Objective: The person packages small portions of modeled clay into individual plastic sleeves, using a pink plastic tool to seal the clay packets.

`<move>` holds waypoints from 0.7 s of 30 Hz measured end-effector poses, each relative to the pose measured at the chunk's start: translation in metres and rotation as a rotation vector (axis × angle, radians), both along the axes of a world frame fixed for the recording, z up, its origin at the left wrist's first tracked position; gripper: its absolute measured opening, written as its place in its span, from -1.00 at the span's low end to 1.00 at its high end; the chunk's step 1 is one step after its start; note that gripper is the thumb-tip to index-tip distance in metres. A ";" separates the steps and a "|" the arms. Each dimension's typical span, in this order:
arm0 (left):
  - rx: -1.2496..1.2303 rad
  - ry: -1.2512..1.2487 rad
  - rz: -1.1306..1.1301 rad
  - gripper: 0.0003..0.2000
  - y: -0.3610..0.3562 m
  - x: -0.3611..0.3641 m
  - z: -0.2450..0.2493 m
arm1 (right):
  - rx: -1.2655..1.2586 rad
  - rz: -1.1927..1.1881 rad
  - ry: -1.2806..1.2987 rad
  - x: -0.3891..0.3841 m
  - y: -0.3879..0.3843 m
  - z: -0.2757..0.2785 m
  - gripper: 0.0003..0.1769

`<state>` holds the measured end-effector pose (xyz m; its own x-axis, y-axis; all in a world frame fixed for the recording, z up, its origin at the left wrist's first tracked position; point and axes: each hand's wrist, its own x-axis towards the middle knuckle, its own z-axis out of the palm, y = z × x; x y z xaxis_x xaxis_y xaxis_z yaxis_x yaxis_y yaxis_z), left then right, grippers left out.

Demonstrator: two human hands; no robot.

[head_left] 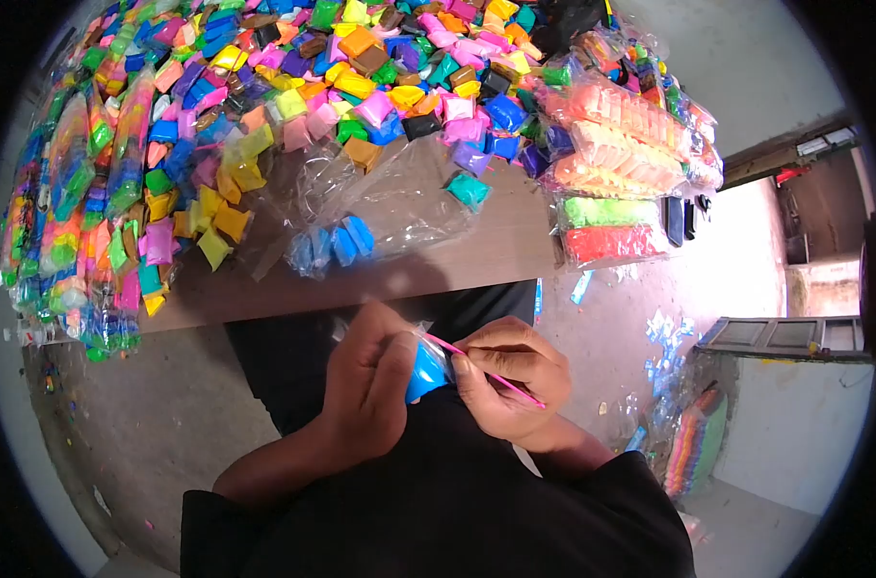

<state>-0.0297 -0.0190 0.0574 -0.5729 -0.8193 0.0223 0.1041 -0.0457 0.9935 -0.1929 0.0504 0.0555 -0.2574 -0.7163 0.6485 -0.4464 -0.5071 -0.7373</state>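
My left hand (368, 378) is closed around a blue packet in clear wrapping (427, 374), held over my lap close to the table's front edge. My right hand (511, 374) pinches a thin pink stick (515, 387) between thumb and fingers. The stick slants from the upper edge of the blue packet down to the right, past the right palm. Both hands are close together, with the packet between them. On the table just beyond lies a clear plastic bag (409, 214) with several small blue packets (351, 241) in it.
A large heap of colourful small packets (361, 82) covers the back and left of the wooden table (207, 301). Bagged orange packets (621, 130) sit at the right, above green and red ones (616, 241). Plastic scraps (667, 347) litter the floor on the right.
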 end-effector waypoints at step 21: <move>-0.046 0.022 -0.036 -0.86 0.001 0.000 0.003 | 0.117 0.036 -0.160 -0.003 0.009 0.001 -0.80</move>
